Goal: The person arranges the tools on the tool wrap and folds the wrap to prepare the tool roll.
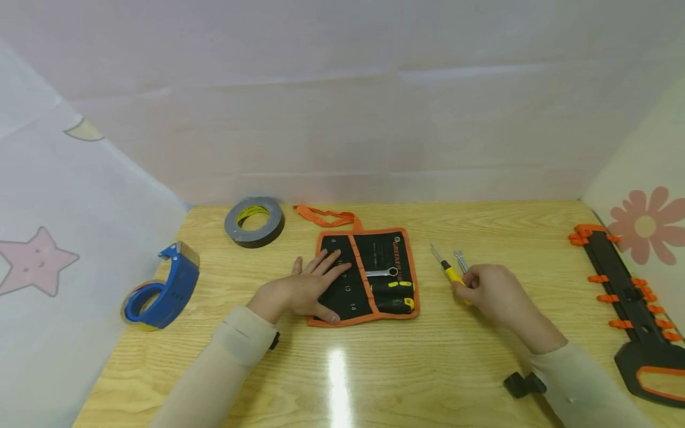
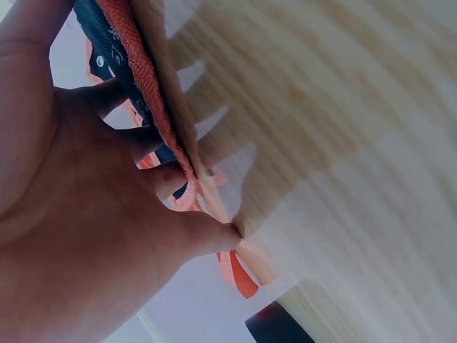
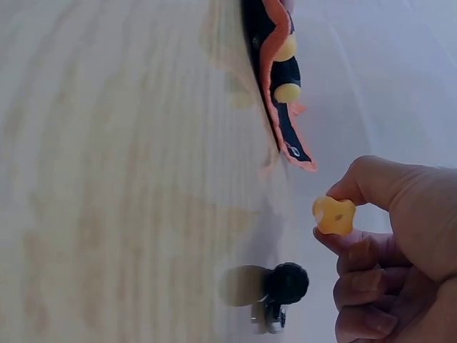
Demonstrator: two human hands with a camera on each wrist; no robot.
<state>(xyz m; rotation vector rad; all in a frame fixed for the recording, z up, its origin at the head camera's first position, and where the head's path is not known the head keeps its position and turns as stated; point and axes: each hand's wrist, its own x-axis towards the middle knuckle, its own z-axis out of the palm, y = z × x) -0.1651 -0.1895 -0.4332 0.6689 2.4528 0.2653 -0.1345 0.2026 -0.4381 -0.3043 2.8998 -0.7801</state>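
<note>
Head view is showing the left hand [image 1: 307,288] lying flat, fingers straight and spread, pressing down on the left half of the black fabric tool roll with orange trim [image 1: 374,255]. The right hand [image 1: 495,291] is curling its fingers around the yellow-handled screwdriver [image 1: 448,268], whose shaft is pointing away from the person, just to the right of the roll. A small silver wrench [image 1: 460,260] is lying right beside the screwdriver's shaft, next to the right hand's knuckles.

As a judgement, the screwdriver tip could be catching the loose wrench and knocking it aside, since the two are lying so close. The roll could also be sliding on the glossy wooden surface [image 1: 342,368] if the left hand's pressure is easing, because only flat fingers are pinning it.

Both forearms are reaching forward from the near edge, the left wrist low and palm down, the right wrist slightly raised. The right wrist view is showing the yellow handle end [image 3: 333,215] sitting between thumb and curled fingers.

Well to the left of the left hand are lying a grey tape roll [image 1: 254,222] and a blue tape dispenser [image 1: 160,288].
</note>
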